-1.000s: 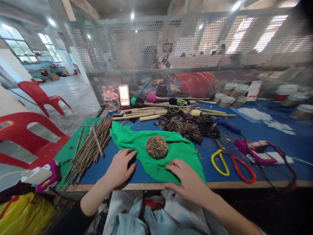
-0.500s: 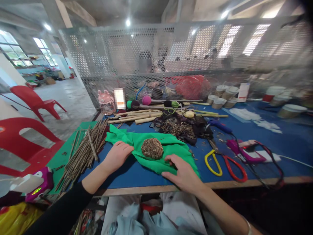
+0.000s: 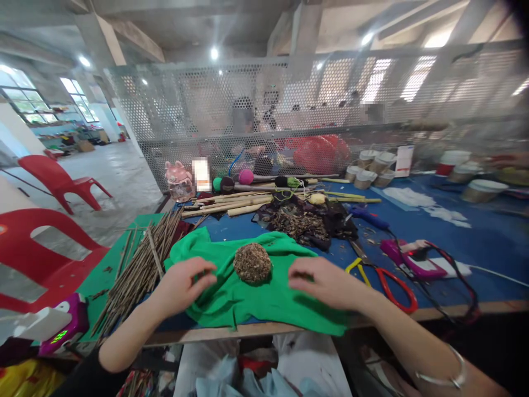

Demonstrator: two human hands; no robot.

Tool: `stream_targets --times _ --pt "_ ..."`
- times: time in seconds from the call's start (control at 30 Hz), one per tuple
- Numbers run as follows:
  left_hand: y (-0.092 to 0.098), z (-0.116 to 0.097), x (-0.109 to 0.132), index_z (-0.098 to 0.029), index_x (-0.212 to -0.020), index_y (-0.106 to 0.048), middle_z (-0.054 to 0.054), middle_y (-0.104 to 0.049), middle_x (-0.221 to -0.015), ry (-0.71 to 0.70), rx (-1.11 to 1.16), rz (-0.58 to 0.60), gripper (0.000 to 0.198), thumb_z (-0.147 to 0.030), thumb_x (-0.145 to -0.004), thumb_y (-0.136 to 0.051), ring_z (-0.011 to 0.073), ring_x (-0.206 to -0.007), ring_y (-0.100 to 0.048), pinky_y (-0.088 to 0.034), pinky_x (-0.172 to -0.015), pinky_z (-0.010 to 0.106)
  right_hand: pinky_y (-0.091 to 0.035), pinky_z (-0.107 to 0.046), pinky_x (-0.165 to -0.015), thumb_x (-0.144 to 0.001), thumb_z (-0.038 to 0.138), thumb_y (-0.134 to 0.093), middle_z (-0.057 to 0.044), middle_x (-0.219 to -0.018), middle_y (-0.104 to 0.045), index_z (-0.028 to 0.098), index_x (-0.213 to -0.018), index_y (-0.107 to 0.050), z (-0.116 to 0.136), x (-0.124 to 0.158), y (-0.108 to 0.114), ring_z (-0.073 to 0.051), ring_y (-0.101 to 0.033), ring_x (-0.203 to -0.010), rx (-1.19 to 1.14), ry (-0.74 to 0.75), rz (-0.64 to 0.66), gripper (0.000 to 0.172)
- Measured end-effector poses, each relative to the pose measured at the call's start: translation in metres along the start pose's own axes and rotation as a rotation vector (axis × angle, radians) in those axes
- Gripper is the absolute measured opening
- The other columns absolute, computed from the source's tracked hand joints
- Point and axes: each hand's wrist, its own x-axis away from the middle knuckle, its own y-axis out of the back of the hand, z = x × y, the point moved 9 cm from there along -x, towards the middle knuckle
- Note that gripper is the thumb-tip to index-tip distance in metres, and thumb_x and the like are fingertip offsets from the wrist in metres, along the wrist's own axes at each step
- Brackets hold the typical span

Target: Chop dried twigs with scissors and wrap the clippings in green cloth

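A green cloth (image 3: 256, 309) lies spread out on the blue table, its near side reaching the front edge. On its middle sits a round clump of brown chopped plant bits (image 3: 252, 263). My left hand (image 3: 184, 282) is over the cloth's left part, thumb and fingers apart, with nothing between them. To the right of the clump, my right hand (image 3: 320, 280) hovers over the cloth with loosely bent fingers and holds nothing. Neither hand touches the clump. Scissors with a yellow and a red handle (image 3: 397, 292) lie beyond my right hand, partly hidden by it.
Thin brown sticks (image 3: 132, 270) are piled at left. Behind the cloth, a dark cloth bears loose plant bits (image 3: 300, 220). A blue-handled tool (image 3: 367, 216) and a purple power strip (image 3: 413, 259) with cables lie at right. A perforated metal screen (image 3: 173, 110) stands behind the table.
The green cloth has been spread toward me and now covers more of the table's front. Both hands have let go of it or lifted off. The clump has shifted slightly left and nearer.
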Motion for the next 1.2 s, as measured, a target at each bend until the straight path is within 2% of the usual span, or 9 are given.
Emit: stream_targets --times 0.1,0.2,0.3,0.43,0.57,0.67,0.73,0.87,1.2 --pt "0.017 0.016 -0.041 -0.019 -0.101 -0.06 0.007 -0.062 -0.103 0.113 -0.08 -0.224 0.035 -0.038 -0.087 -0.034 0.0175 -0.097 -0.055 -0.04 -0.087 0.029 -0.04 -0.026 -0.077 -0.09 0.034 -0.032 -0.005 -0.095 -0.063 0.019 -0.093 -0.061 -0.027 -0.044 0.027 -0.016 -0.056 -0.086 0.095 -0.057 -0.209 0.033" --pt "-0.016 0.034 -0.076 -0.014 -0.112 -0.055 0.014 -0.055 -0.117 0.154 -0.222 -0.041 0.042 -0.039 -0.079 -0.05 0.0243 -0.108 -0.05 -0.037 -0.091 0.033 -0.033 -0.04 -0.094 -0.081 0.031 -0.05 -0.014 -0.123 -0.05 0.016 -0.115 -0.054 -0.042 -0.088 0.013 -0.027 -0.042 -0.114 0.35 -0.074 -0.169 0.037" --pt "-0.038 0.053 -0.08 -0.013 -0.101 -0.059 0.015 -0.057 -0.109 0.181 -0.29 0.07 0.039 -0.039 -0.072 -0.058 0.0273 -0.099 -0.054 -0.041 -0.083 0.034 -0.02 -0.057 -0.097 -0.07 0.033 -0.063 -0.015 -0.139 -0.031 0.019 -0.111 -0.056 -0.051 -0.103 -0.011 -0.035 -0.022 -0.127 0.469 -0.099 -0.063 0.044" --pt "-0.032 0.07 -0.073 -0.018 -0.086 -0.059 0.009 -0.062 -0.09 0.226 -0.306 0.057 0.018 -0.032 -0.077 -0.053 0.0231 -0.083 -0.059 -0.042 -0.073 0.03 -0.013 -0.058 -0.098 -0.077 0.022 -0.053 -0.009 -0.109 -0.059 0.02 -0.091 -0.059 -0.045 -0.101 -0.014 -0.026 -0.049 -0.107 0.431 -0.017 -0.08 0.015" --pt "0.004 0.077 -0.083 -0.019 -0.099 -0.056 0.01 -0.061 -0.099 0.331 -0.33 -0.187 0.023 -0.028 -0.079 -0.05 0.0251 -0.093 -0.055 -0.04 -0.078 0.034 -0.018 -0.053 -0.097 -0.076 0.015 -0.049 -0.006 -0.091 -0.064 0.019 -0.093 -0.057 -0.052 -0.109 0.011 -0.023 -0.055 -0.094 0.397 -0.119 -0.234 0.02" --pt "0.027 0.056 -0.082 -0.021 -0.112 -0.051 0.011 -0.052 -0.119 0.35 -0.344 -0.425 0.034 -0.022 -0.079 -0.048 0.0275 -0.109 -0.046 -0.034 -0.091 0.041 -0.027 -0.047 -0.096 -0.075 0.012 -0.046 -0.012 -0.115 -0.056 0.016 -0.109 -0.054 -0.04 -0.105 0.028 -0.026 -0.047 -0.109 0.334 -0.128 -0.403 0.034" --pt "0.029 0.026 -0.075 -0.021 -0.116 -0.05 0.009 -0.048 -0.125 0.221 -0.269 -0.483 0.034 -0.023 -0.082 -0.043 0.0252 -0.117 -0.04 -0.027 -0.099 0.044 -0.03 -0.041 -0.098 -0.08 0.013 -0.039 -0.011 -0.125 -0.05 0.016 -0.116 -0.051 -0.01 -0.091 0.033 -0.022 -0.041 -0.117 0.257 0.027 -0.482 0.038" --pt "0.018 -0.034 -0.046 -0.022 -0.119 -0.047 0.006 -0.05 -0.126 -0.049 -0.106 -0.464 0.034 -0.025 -0.087 -0.036 0.0201 -0.123 -0.036 -0.015 -0.106 0.045 -0.028 -0.042 -0.1 -0.088 0.022 -0.035 -0.006 -0.13 -0.048 0.022 -0.122 -0.05 0.05 -0.056 0.01 -0.021 -0.036 -0.123 0.287 0.323 -0.355 0.037" --pt "0.002 -0.027 -0.011 -0.022 -0.112 -0.049 0.005 -0.057 -0.118 0.05 0.108 -0.472 0.029 -0.027 -0.085 -0.042 0.019 -0.118 -0.044 -0.024 -0.105 0.044 -0.035 -0.037 -0.097 -0.088 0.018 -0.04 -0.008 -0.127 -0.05 0.018 -0.124 -0.047 0.045 -0.049 -0.026 -0.017 -0.044 -0.119 0.26 0.31 -0.298 0.037"
